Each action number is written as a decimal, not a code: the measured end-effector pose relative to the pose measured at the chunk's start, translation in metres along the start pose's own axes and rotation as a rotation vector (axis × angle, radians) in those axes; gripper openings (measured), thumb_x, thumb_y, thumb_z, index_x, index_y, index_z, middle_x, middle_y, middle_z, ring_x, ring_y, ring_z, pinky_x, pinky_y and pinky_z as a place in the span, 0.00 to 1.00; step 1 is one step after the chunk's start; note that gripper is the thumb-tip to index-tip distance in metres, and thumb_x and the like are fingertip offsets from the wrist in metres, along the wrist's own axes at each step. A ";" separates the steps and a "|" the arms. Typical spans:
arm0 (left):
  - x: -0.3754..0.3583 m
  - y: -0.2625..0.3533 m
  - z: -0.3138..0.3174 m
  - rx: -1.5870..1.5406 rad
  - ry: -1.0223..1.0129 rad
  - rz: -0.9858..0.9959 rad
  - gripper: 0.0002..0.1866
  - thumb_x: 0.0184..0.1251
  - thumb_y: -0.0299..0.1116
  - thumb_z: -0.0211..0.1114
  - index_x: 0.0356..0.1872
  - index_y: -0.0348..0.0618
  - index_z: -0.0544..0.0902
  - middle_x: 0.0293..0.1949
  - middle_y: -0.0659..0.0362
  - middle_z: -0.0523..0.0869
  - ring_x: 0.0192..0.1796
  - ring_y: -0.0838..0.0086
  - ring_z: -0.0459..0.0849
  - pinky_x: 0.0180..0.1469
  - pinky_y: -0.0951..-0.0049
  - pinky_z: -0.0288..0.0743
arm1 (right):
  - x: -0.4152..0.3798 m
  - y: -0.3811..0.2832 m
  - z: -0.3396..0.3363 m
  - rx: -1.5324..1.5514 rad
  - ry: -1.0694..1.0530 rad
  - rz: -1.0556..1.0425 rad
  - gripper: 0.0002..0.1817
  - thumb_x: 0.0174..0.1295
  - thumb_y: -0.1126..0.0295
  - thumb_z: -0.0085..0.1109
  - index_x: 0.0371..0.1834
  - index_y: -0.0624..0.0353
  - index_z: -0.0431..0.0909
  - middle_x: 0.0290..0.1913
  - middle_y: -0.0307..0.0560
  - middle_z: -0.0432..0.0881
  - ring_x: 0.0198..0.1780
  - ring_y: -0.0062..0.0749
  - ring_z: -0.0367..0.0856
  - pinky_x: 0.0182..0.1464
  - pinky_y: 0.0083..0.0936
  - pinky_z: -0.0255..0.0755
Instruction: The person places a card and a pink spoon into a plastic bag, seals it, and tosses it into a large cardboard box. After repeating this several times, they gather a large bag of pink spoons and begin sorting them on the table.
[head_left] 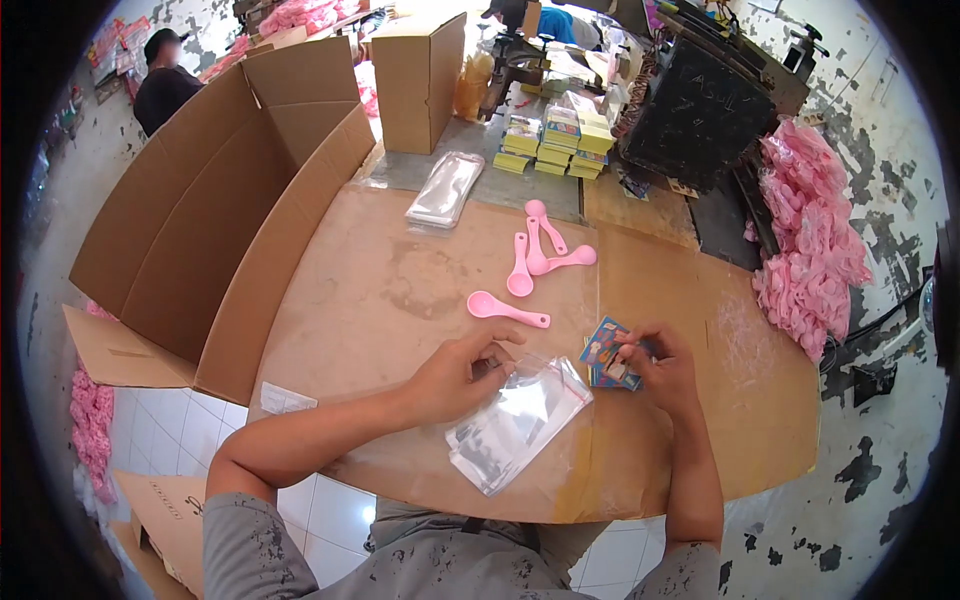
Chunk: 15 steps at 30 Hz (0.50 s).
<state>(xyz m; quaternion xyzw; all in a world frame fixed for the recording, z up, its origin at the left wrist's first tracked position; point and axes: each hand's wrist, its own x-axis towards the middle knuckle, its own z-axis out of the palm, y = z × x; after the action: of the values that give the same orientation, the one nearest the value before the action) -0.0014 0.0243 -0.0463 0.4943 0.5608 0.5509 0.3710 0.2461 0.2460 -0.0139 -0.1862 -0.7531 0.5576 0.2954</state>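
L hand [468, 373]: part-curled at far edge of clear bags [520, 425], near-ctr worktop [350, 340]; grip can't tell | R hand [662, 368]: part-curled over printed cards [602, 347], rt of bags; hold unclear | Step: prob. card pick-up; next calls for singling one, apparently.

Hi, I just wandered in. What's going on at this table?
Someone is working bare-handed with flat, clear plastic bags and a small stack of colourful, blue printed cards. The left hand is by the bags' upper edge; whether it grips one is hard to tell. The right hand has its fingers at the cards. Several pink plastic scoops lie just beyond the hands, and a large, open brown cardboard box stands to the left.
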 end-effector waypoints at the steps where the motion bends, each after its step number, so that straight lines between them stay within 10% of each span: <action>1: -0.002 0.002 0.001 0.052 -0.020 0.008 0.09 0.76 0.24 0.68 0.53 0.39 0.86 0.45 0.57 0.92 0.42 0.79 0.89 0.44 0.73 0.83 | -0.002 -0.002 0.004 -0.032 -0.045 -0.004 0.09 0.67 0.75 0.75 0.48 0.62 0.86 0.47 0.43 0.88 0.49 0.27 0.86 0.56 0.29 0.80; 15: -0.002 0.001 -0.005 0.091 -0.020 -0.010 0.03 0.76 0.20 0.63 0.46 0.36 0.82 0.49 0.53 0.90 0.53 0.68 0.90 0.58 0.66 0.84 | -0.007 -0.016 0.042 -0.347 -0.483 -0.273 0.12 0.62 0.73 0.78 0.48 0.58 0.90 0.46 0.47 0.88 0.46 0.41 0.88 0.49 0.34 0.82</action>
<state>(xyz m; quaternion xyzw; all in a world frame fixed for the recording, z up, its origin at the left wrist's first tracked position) -0.0051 0.0213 -0.0446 0.5133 0.5840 0.5179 0.3567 0.2248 0.2067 -0.0085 0.0068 -0.9032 0.4042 0.1441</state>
